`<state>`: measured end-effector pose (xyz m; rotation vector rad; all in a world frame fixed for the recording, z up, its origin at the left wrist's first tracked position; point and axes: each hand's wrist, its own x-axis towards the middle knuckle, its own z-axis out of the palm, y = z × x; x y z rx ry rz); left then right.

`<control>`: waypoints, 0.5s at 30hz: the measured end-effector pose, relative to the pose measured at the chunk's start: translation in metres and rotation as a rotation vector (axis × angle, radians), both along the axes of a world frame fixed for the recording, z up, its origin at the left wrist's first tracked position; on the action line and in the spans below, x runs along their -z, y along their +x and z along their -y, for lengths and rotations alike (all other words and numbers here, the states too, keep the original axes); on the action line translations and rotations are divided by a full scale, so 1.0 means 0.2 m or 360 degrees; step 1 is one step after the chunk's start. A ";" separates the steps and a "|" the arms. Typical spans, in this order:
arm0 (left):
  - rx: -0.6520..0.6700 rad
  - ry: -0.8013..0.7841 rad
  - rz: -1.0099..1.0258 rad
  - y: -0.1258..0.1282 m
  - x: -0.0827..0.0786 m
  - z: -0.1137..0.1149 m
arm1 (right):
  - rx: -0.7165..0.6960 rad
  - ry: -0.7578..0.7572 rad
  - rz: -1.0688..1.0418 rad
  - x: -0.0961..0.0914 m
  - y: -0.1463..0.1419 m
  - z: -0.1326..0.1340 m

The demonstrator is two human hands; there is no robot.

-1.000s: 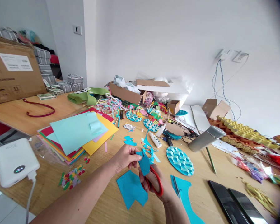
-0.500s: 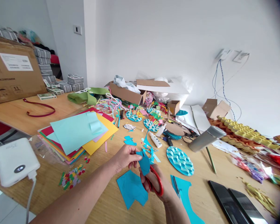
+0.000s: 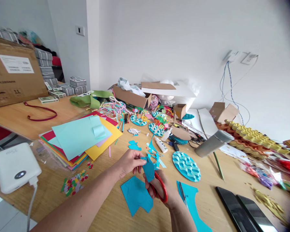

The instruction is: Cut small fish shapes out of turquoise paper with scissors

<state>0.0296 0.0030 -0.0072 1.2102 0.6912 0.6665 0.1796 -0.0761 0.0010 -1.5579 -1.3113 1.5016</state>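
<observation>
On its left, the desk [image 3: 111, 212] ends just beside a white power bank [image 3: 16, 167], with floor tiles below. Wood shows between the left forearm and the notched blue sheet [image 3: 136, 196], and again between the wavy blue oval [image 3: 186, 166] and two phones [image 3: 232, 206]. The left hand [image 3: 129, 162] pinches a blue paper cutout [image 3: 149, 169] above that notched sheet, thumb against fingers. The right hand [image 3: 171, 190] is curled through the red-handled scissors [image 3: 165, 190]; the cutout hides the blades, so their opening cannot be told. Lettering on the brown carton [image 3: 16, 72] ends in "MM"; its white label [image 3: 16, 64] is too small to read.
</observation>
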 end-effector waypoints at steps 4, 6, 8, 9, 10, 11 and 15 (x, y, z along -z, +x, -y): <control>0.0011 0.0016 0.0001 0.00 0.00 0.00 | -0.0015 -0.0007 0.0030 0.00 0.00 0.00; 0.0010 0.0012 0.0002 0.00 0.00 0.00 | -0.0015 0.0004 0.0023 0.00 0.00 0.00; 0.0008 0.0010 0.0005 0.00 0.00 0.00 | -0.0026 0.0006 0.0022 0.00 0.00 0.00; 0.0007 0.0011 0.0006 0.00 0.00 0.00 | -0.0028 0.0010 0.0027 0.00 0.00 0.00; 0.0005 0.0011 0.0008 0.00 0.00 0.00 | -0.0033 0.0015 0.0036 0.00 0.00 0.00; 0.0003 0.0009 0.0009 0.00 0.00 0.00 | -0.0038 0.0021 0.0045 0.01 0.00 0.00; -0.0003 -0.0013 0.0016 0.00 0.00 0.00 | -0.0041 0.0049 0.0048 0.01 0.01 0.00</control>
